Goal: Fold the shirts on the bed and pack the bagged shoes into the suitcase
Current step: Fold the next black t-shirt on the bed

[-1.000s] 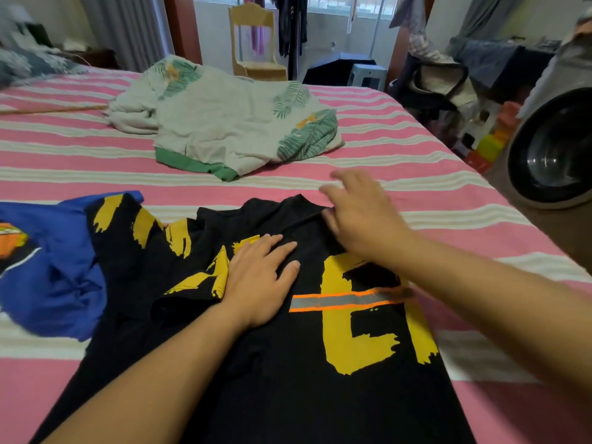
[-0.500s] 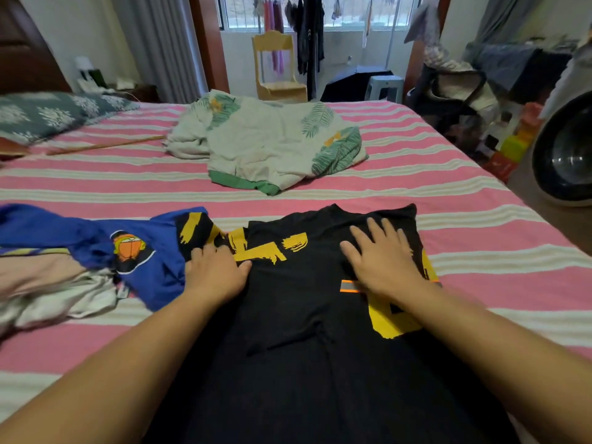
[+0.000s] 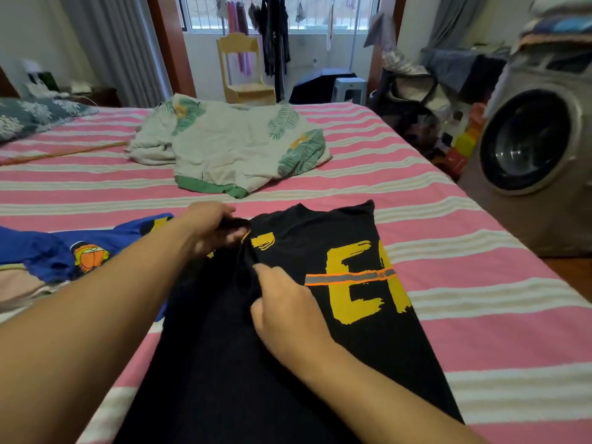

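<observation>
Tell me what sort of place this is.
Most likely a lived-in bedroom that doubles as a laundry space: a bed with a pink striped cover, a front-loading washing machine beside it, and clothes hanging to dry by the window.

Head cam, fwd-down, close over bed (image 3: 416,219)

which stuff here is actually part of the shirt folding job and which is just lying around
Part of the job:
black shirt, gripped by the left hand and right hand
blue shirt
leaf-print shirt
bed

Just lying about:
washing machine
wooden chair
pillow
</observation>
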Tool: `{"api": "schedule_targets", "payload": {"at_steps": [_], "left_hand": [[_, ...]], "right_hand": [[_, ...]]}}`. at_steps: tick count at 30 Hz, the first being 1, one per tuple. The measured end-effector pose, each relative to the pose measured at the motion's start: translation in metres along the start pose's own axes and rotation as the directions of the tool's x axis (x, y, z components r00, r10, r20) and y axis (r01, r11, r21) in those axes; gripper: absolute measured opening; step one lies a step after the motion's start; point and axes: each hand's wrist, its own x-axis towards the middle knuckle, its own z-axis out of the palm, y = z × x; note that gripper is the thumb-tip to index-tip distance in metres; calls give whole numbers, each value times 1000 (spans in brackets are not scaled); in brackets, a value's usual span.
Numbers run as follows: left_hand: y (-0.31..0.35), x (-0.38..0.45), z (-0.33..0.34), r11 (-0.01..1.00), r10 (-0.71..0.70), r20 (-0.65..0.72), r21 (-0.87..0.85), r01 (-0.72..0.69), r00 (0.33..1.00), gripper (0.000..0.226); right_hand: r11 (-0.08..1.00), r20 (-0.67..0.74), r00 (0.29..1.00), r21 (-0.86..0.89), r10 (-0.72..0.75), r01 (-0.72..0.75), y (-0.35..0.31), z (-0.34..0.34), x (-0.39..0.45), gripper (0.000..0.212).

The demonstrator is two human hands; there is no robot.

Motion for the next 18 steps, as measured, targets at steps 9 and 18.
{"api": "schedule_targets", "payload": {"at_steps": [9, 18], "left_hand": [[-42, 11, 137, 513, 84, 461, 740, -435, 883, 39], [-61, 28, 187, -165, 277, 489, 872, -460, 827, 42]], "right_hand": [[54, 323, 486, 787, 812, -615, 103, -93, -26, 19], [281, 311, 565, 628, 764, -726, 126, -93, -36, 20]]}}
